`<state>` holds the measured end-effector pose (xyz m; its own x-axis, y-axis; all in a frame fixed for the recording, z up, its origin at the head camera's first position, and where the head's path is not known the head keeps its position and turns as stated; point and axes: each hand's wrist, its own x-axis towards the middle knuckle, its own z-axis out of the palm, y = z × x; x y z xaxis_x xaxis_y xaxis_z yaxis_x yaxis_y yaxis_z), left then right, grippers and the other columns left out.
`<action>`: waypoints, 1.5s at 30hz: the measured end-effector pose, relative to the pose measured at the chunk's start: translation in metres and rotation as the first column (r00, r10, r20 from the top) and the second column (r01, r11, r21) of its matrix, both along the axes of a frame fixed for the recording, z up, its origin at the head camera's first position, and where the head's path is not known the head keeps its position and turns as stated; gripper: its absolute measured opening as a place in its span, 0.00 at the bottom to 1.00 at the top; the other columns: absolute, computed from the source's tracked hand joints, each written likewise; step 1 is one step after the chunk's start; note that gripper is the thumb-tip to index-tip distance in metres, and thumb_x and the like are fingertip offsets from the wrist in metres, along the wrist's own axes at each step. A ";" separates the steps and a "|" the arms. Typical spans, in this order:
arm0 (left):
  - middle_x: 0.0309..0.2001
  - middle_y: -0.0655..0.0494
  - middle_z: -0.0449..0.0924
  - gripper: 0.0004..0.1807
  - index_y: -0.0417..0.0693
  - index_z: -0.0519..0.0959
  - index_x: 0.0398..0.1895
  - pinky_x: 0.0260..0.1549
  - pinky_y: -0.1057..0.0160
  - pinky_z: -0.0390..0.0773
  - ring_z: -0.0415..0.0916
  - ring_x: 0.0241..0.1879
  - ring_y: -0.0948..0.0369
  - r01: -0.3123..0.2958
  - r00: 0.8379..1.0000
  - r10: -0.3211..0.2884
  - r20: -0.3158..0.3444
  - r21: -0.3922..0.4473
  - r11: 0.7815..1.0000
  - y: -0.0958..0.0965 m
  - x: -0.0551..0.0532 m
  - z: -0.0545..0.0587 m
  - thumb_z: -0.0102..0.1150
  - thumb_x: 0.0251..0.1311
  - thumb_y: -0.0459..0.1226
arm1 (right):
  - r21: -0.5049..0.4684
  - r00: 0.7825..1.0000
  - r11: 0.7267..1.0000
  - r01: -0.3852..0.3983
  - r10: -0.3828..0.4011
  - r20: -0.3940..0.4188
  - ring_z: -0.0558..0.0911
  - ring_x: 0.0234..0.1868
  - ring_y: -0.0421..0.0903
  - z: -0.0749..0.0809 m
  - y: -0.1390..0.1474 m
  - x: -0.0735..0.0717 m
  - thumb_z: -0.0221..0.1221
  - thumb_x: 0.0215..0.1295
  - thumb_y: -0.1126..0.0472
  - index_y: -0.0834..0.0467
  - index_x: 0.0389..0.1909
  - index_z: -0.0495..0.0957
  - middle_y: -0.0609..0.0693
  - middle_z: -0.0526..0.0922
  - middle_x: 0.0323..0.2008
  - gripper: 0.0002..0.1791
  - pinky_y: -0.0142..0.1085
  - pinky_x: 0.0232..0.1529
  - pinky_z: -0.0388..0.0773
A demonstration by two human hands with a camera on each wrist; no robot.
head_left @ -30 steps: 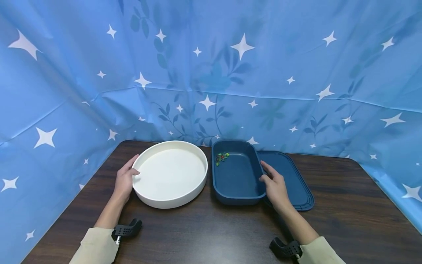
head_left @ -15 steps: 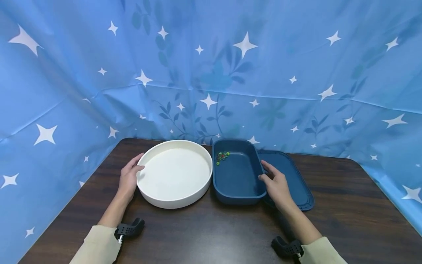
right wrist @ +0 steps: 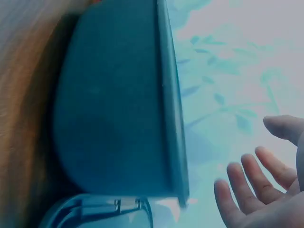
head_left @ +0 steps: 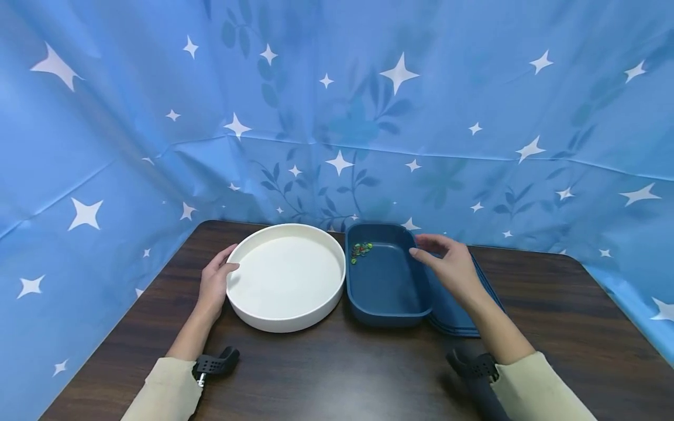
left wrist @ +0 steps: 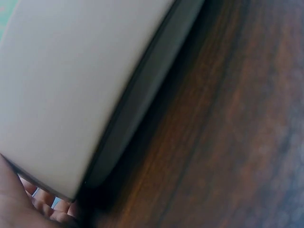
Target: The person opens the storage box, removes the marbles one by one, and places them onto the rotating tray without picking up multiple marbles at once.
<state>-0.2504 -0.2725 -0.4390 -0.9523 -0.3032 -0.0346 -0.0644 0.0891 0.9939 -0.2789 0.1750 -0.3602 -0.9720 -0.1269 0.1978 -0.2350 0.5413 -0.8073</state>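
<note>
My left hand [head_left: 212,287] grips the left side of a round white tray [head_left: 286,278], thumb over the rim and fingers outside. The left wrist view shows the tray's pale outer wall [left wrist: 85,85] close up, with part of the hand at the lower left. To the tray's right, nearly touching it, stands a deep blue rectangular box [head_left: 389,289]. A cluster of small green and red pieces [head_left: 360,251] lies in its far left corner. My right hand [head_left: 454,270] hovers by the box's right rim, apart from it in the right wrist view, fingers spread and loosely bent.
A flat blue lid [head_left: 451,310] lies right of the box, partly behind my right arm. Everything stands on a dark wooden table [head_left: 326,368]. A blue curtain with white stars [head_left: 337,117] hangs behind and to the sides. Each wrist wears a black strap [head_left: 216,362].
The white tray has slid right with my left hand until it is up against or very near the blue box. My right hand has let go of the box's side and lifted.
</note>
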 end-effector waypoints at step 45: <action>0.80 0.50 0.56 0.30 0.45 0.59 0.78 0.77 0.52 0.57 0.54 0.79 0.53 0.004 1.000 -0.004 -0.006 -0.003 1.000 0.000 0.003 0.001 0.40 0.74 0.33 | 0.286 0.959 0.946 -0.154 0.073 0.272 0.82 0.37 0.46 -0.050 -0.110 -0.058 0.60 0.67 0.66 0.60 0.48 0.84 0.54 0.85 0.40 0.11 0.36 0.39 0.82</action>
